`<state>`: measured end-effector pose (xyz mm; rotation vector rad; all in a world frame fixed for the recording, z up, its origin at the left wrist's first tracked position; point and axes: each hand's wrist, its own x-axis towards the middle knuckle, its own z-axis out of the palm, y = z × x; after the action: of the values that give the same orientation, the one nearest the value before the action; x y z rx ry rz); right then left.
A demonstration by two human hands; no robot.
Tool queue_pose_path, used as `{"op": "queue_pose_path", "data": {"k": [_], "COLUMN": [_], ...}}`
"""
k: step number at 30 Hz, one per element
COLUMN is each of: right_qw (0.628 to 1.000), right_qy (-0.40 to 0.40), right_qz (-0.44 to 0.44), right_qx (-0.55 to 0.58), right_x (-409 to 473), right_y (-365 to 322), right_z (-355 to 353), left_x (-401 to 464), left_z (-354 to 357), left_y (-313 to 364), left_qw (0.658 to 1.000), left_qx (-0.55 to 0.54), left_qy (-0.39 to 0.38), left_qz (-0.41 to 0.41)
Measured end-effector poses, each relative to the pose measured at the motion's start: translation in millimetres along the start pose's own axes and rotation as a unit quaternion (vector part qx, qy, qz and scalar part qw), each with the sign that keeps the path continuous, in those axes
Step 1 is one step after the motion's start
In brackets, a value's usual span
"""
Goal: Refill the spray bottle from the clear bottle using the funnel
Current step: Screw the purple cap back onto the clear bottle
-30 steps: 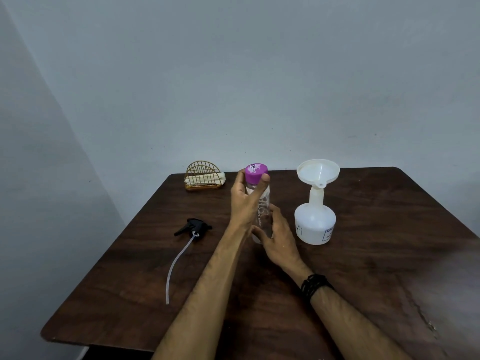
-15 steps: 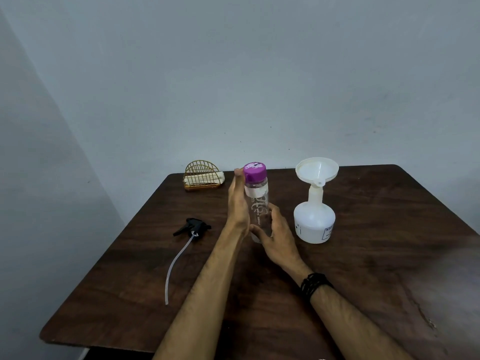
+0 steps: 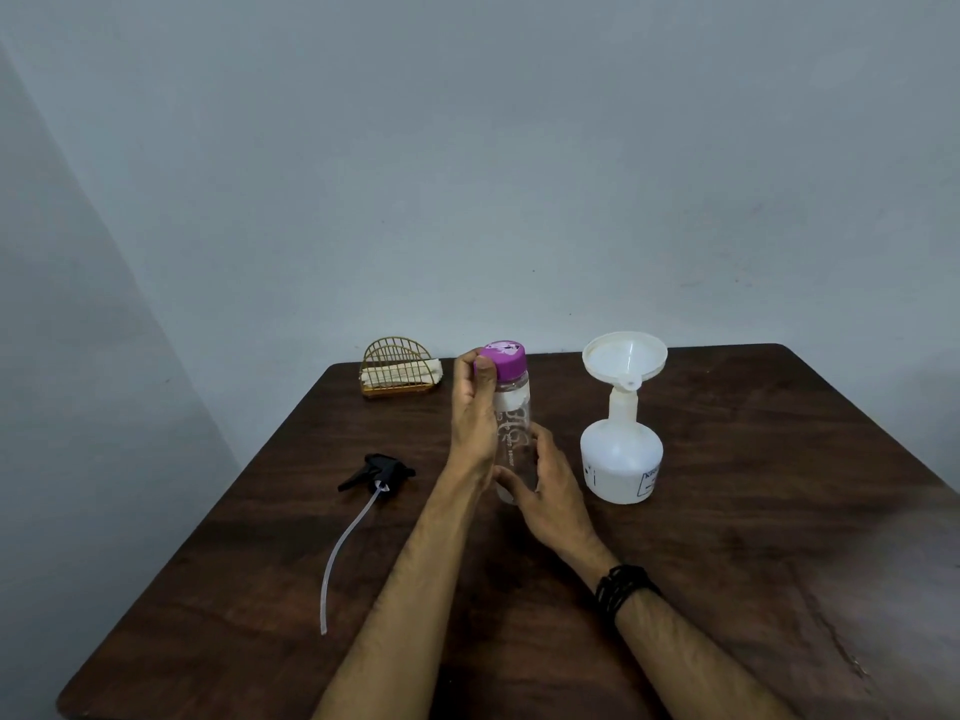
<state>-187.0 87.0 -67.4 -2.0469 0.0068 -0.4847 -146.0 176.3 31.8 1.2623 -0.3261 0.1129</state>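
Note:
The clear bottle (image 3: 516, 433) with a purple cap (image 3: 503, 360) stands upright in the middle of the dark wooden table (image 3: 753, 537). My right hand (image 3: 550, 485) wraps its lower body from the right. My left hand (image 3: 474, 413) rests along its left side, thumb and fingertips on the cap's edge. To the right stands the white spray bottle (image 3: 621, 459) without its head, a white funnel (image 3: 624, 356) seated in its neck. The black spray head (image 3: 378, 472) with its long dip tube (image 3: 343, 553) lies on the table to the left.
A gold wire holder (image 3: 400, 367) with folded napkins sits at the table's far edge, against the grey wall. A black band circles my right wrist (image 3: 623, 589). The table's front left corner lies near the lower left of the view.
My left hand has shifted from cupping the cap to lying flat beside the bottle, then back up so the fingertips pinch the cap's edge. The right hand has kept its hold.

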Motion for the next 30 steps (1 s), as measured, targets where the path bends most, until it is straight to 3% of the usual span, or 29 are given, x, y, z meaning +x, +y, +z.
{"op": "queue_pose_path", "data": {"k": [4,11,17,20,22,25,30], "right_qw": [1.0,0.988,0.937,0.916,0.923,0.95,0.964], "right_qy": [0.017,0.15,0.311,0.386,0.382,0.311,0.261], "right_qz": [-0.006,-0.027,-0.151,-0.104,-0.047,0.013,0.029], "right_qx": [0.009,-0.013,-0.048,-0.042,-0.019,0.008,0.043], "right_x": [-3,-22,-36,-26,-16,-3,17], "right_y": [-1,-10,-28,-30,-24,-16,-14], "right_z": [0,-11,-42,-69,-81,-93,-99], "left_x": [-7,-26,-33,-41,-42,-40,-41], "left_z": [1,-6,-11,-15,-19,-19,-17], "left_y": [2,-32,-45,-67,-79,-80,-77], "left_qw": [0.999,0.988,0.98,0.978,0.977,0.973,0.971], "left_qx": [0.027,0.152,0.197,0.204,0.204,0.215,0.217], "left_qy": [0.006,-0.008,-0.024,-0.041,-0.032,-0.04,-0.049], "left_qz": [0.021,0.022,0.001,-0.032,-0.06,-0.072,-0.084]}}
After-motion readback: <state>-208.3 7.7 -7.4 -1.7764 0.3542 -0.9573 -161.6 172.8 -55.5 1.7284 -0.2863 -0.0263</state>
